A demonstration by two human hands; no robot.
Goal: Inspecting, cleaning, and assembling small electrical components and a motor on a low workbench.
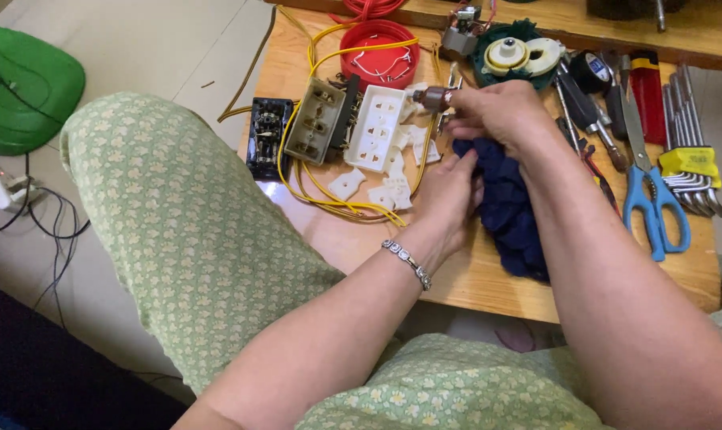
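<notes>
Rotor (pixel 434 98) — pinched in the right hand (pixel 500 114), above the bench (pixel 472 275) near its middle.

Right fingers closed around the small brown cylindrical rotor, its shaft end pointing left toward the white socket plate (pixel 375 127). Left hand (pixel 448 195) sits just below, fingers curled onto the dark blue cloth (pixel 508 211), gripping its edge; a bracelet (pixel 407 263) on that wrist. Cloth lies bunched on the bench, under both hands. Left of the plate: a beige socket block (pixel 315 121) and a black terminal block (pixel 265 135), with yellow wire (pixel 329 195) looped around them. Behind — a red lid (pixel 381 54). To the right, well apart: blue scissors (pixel 654 203), hex keys (pixel 691 151), screwdrivers (pixel 588 115).
</notes>
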